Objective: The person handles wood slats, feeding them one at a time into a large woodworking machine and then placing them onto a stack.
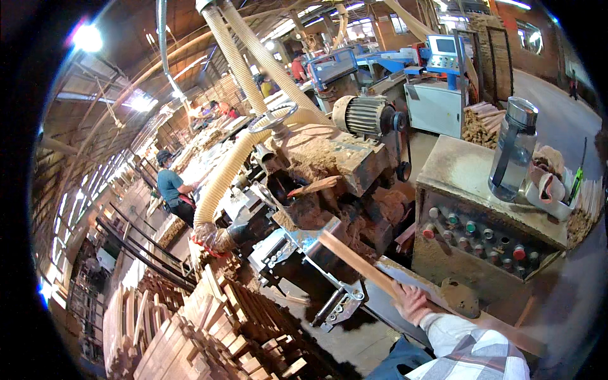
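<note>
One right hand at the frame's lower right seems to grip a wooden strip, its long axis slanting up-left toward the dusty machine at centre.

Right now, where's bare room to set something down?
On the dusty top of the control cabinet, between its left edge and the clear bottle. Crowded: its right end, by the white tray; the sawdusty woodworking machine; timber stacks.

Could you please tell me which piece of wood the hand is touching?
The long, straight brown wooden strip under the bare hand; the stacked brown wooden pieces at lower left lie apart from it.
</note>
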Available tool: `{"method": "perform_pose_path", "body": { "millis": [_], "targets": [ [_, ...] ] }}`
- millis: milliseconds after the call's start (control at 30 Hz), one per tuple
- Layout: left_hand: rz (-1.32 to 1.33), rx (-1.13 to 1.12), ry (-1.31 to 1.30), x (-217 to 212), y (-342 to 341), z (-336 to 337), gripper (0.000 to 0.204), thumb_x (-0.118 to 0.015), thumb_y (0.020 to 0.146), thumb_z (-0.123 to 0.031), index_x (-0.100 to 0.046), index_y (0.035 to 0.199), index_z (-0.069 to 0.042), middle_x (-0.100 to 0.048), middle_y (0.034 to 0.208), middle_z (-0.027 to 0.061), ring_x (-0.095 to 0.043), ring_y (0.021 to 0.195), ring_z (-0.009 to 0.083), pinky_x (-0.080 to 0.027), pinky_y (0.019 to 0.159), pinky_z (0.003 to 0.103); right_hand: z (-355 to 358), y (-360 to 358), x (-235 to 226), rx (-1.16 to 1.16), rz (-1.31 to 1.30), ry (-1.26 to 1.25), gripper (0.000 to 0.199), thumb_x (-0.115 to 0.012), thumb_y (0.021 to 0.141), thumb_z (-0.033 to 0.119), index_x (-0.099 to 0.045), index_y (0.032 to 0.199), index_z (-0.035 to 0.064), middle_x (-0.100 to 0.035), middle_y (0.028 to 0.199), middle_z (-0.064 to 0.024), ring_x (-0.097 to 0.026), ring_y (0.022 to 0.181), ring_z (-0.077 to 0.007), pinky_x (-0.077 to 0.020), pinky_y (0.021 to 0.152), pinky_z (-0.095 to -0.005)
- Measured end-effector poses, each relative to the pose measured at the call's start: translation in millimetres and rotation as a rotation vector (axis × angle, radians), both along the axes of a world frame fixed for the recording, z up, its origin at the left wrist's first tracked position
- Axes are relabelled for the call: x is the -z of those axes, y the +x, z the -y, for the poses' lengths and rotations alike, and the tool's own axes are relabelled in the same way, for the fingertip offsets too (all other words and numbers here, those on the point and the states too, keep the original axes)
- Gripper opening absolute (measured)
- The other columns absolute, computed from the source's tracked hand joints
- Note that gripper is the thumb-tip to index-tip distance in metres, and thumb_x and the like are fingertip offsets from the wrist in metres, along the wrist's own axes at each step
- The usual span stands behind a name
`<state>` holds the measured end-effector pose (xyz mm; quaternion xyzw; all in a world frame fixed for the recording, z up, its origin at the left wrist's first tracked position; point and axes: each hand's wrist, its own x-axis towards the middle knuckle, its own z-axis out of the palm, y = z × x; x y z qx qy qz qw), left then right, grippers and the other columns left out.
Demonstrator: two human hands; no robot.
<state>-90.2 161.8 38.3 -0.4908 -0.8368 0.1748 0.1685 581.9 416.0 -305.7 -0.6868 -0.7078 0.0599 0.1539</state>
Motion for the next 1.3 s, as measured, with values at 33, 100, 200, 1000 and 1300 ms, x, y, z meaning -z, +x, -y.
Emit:
{"method": "perform_pose_path", "body": {
  "millis": [33, 100, 200, 1000, 1300],
  "targets": [
    [-0.012, 0.005, 0.016, 3, 3, 4, 0.065, -0.066, 0.091, -0.032, -0.052, 0.152, -0.014, -0.059, 0.146, 0.0204, -0.058, 0.130, 0.0414, -0.048, 0.109, 0.051, 25, 9, 4, -0.017, -0.009, 0.015, 0.069, -0.066, 0.093, 0.046, -0.047, 0.152, 0.0153, -0.062, 0.133, -0.0123, -0.058, 0.120, -0.0343, -0.0433, 0.099, -0.0503],
    [-0.049, -0.099, -0.038, 13, -3, 6, 0.082, -0.077, 0.085, -0.038, -0.046, 0.157, -0.017, -0.055, 0.153, 0.0172, -0.056, 0.134, 0.0384, -0.044, 0.113, 0.051, 82, 27, 2, -0.045, -0.013, 0.016, 0.068, -0.066, 0.093, 0.047, -0.050, 0.151, 0.0147, -0.061, 0.136, -0.0133, -0.059, 0.121, -0.0340, -0.0428, 0.101, -0.0494],
    [-0.055, -0.173, -0.055, 20, -9, -5, 0.082, -0.076, 0.085, -0.039, -0.044, 0.159, -0.020, -0.055, 0.152, 0.0168, -0.056, 0.133, 0.0375, -0.044, 0.114, 0.052, 172, 58, -23, -0.022, -0.016, -0.150, 0.068, -0.069, 0.090, 0.043, -0.052, 0.148, 0.0127, -0.060, 0.141, -0.0139, -0.059, 0.120, -0.0335, -0.0429, 0.104, -0.0493],
    [-0.117, 0.782, -0.638, 64, 232, -301, 0.034, -0.064, 0.099, -0.031, -0.058, 0.124, -0.009, -0.075, 0.110, 0.0085, -0.072, 0.106, 0.0287, -0.047, 0.090, 0.050, -56, -98, -49, -0.484, -0.491, 0.058, 0.064, -0.059, 0.100, 0.047, -0.055, 0.152, 0.0103, -0.065, 0.141, -0.0203, -0.057, 0.136, -0.0384, -0.0415, 0.116, -0.0468],
    [-0.171, 1.579, -0.177, 71, 345, -280, 0.053, -0.064, 0.092, -0.027, -0.059, 0.142, -0.012, -0.064, 0.122, 0.0096, -0.059, 0.120, 0.0303, -0.044, 0.105, 0.052, 113, -48, -93, -0.199, -0.352, -0.280, 0.076, -0.077, 0.088, 0.039, -0.042, 0.146, 0.0079, -0.071, 0.102, -0.0246, -0.068, 0.102, -0.0479, -0.0537, 0.085, -0.0542]
  ]
}}
